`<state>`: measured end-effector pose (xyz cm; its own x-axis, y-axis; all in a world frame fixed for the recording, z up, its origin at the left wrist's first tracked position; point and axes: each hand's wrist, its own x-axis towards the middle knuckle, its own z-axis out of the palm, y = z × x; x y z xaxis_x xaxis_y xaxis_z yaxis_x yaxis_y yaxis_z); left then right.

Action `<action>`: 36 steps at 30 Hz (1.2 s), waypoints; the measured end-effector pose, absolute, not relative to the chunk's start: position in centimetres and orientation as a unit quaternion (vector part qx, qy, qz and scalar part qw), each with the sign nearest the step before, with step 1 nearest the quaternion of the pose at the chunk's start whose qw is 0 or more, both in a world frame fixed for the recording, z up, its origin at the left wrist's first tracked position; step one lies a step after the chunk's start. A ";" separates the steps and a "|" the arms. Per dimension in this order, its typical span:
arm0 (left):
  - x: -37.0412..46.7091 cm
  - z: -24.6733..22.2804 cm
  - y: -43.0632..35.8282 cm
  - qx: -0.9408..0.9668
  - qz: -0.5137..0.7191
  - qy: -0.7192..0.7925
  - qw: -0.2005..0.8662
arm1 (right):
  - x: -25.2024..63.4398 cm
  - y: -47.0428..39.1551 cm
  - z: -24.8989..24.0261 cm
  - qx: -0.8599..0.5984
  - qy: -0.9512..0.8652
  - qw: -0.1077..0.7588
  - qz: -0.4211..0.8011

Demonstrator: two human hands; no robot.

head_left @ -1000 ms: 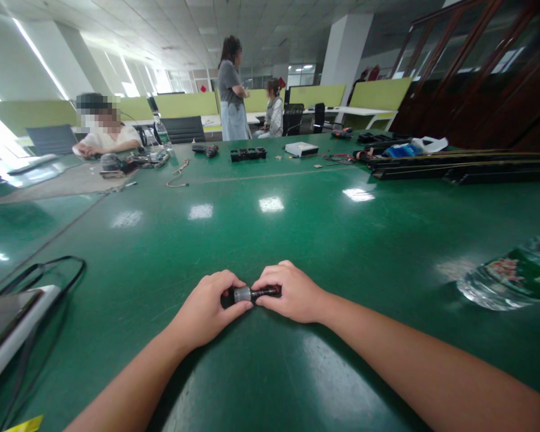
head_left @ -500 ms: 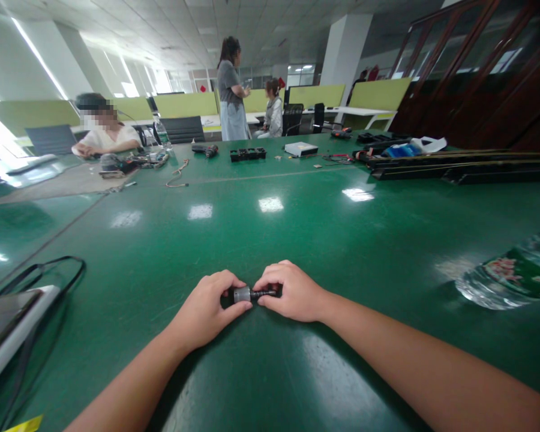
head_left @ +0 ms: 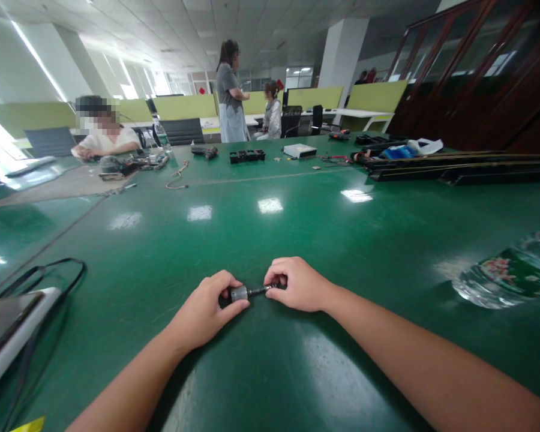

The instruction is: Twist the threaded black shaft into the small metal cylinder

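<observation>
My left hand (head_left: 211,306) is closed around a short grey metal cylinder (head_left: 239,293), thumb and fingers on its sides. A thin dark shaft (head_left: 255,291) sticks out of the cylinder to the right. At the far end of that shaft, my right hand (head_left: 299,285) pinches a small dark spring (head_left: 270,287), its coils partly covered by the fingertips. Whether the spring still sits around the shaft's end I cannot tell. Both hands rest low over the green tabletop (head_left: 234,234).
A clear water bottle (head_left: 506,273) lies at the right. On the left is a white device with a dark screen (head_left: 9,324) and a black strap. Far off are a drill (head_left: 204,152), a black tray (head_left: 247,156) and long dark bars (head_left: 454,168). A person sits at the far left.
My right hand has moved right, away from the cylinder, and the spring has slid along with it, baring the shaft. My left hand has kept its grip on the cylinder.
</observation>
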<state>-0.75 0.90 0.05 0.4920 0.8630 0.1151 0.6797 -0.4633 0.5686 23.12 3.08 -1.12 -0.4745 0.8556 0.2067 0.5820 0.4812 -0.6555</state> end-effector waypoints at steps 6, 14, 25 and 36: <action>-0.8 0.2 0.9 0.826 0.205 0.470 0.234 | 23.7 3.7 -1.3 -0.500 -0.794 0.266 0.220; -0.9 0.2 1.0 0.827 0.199 0.468 0.241 | 23.6 3.4 -1.4 -0.451 -0.816 0.272 0.237; -0.8 0.1 1.1 0.821 0.193 0.476 0.249 | 23.0 3.3 -1.7 -0.424 -0.811 0.292 0.278; -0.7 0.0 1.0 0.815 0.201 0.481 0.252 | 22.6 2.7 -2.1 -0.393 -0.808 0.306 0.314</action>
<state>-0.71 0.96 -0.04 0.4558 0.8860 0.0852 0.6827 -0.4094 0.6053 22.56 2.71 -2.06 -0.5037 0.8273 0.2485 0.4424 0.4942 -0.7484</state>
